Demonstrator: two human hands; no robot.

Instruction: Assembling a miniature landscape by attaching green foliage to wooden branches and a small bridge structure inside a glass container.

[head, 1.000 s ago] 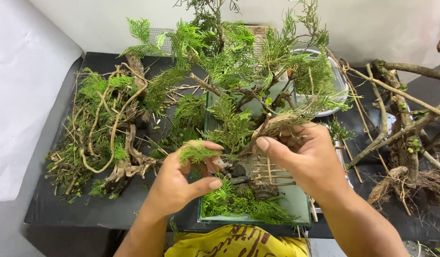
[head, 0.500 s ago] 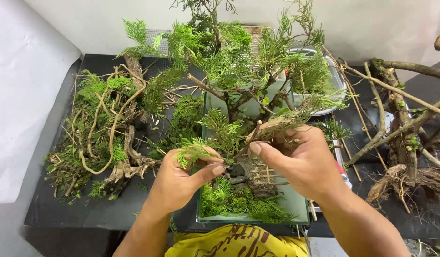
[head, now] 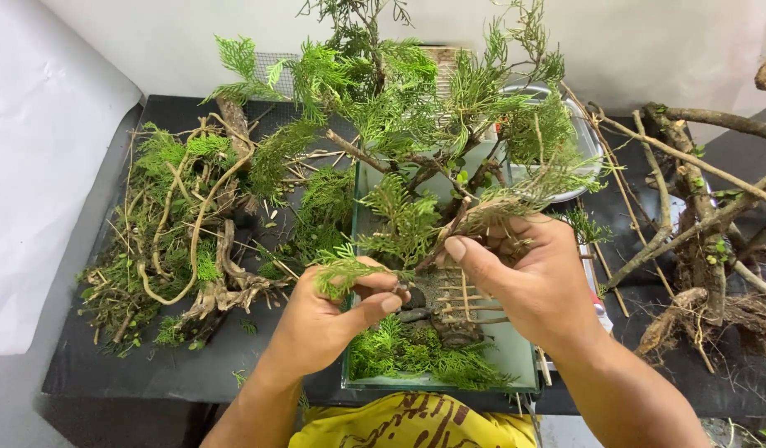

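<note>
You get bright, even light, soft shadows, and sharp focus; only the white wall [head: 648,41] looks slightly washed out.

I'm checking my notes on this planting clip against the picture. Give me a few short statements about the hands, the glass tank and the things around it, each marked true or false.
1. The left hand pinches a small green sprig between thumb and fingers. True.
2. The right hand lies flat on the black table, away from the plants. False: it is raised over the glass tank, fingers in the branches of the green tree.
3. A pile of roots and twigs lies left of the tank. True.
4. The tank is bare inside. False: green foliage lies at its near end, with a small stick ladder behind it.
5. Bare driftwood branches lie to the right. True.
</note>
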